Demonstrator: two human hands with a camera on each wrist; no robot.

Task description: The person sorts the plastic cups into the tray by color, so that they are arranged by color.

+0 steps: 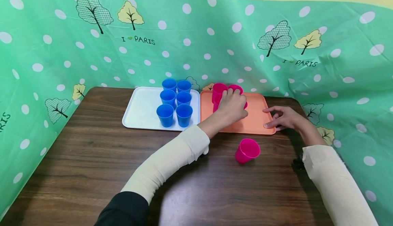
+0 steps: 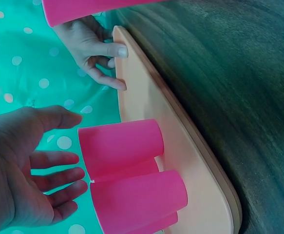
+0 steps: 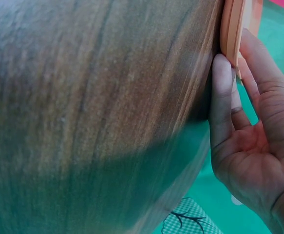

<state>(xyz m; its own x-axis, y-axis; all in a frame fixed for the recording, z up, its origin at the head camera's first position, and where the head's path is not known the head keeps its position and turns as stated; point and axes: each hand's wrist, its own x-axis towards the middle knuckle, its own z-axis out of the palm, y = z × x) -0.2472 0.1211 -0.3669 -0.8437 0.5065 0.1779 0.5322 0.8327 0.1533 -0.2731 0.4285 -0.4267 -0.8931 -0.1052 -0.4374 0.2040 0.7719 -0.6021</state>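
Several pink cups (image 1: 219, 90) stand grouped on the left part of an orange tray (image 1: 256, 111). My left hand (image 1: 231, 107) is over these cups and hides some of them in the head view. In the left wrist view, its fingers (image 2: 59, 180) are spread and loosely bent beside the cup rims, with nothing held between them. At the tray's right end, my right hand (image 1: 284, 118) grips the rim, thumb and forefinger lying over it and other fingers behind. One more pink cup (image 1: 247, 151) stands on the table in front of the orange tray.
A white tray (image 1: 139, 108) adjoins the orange one on the left. Several blue cups (image 1: 165, 116) stand in two columns on its right half. Both trays lie along the back of the dark wooden table (image 1: 92, 157), before a green dotted cloth (image 1: 184, 25).
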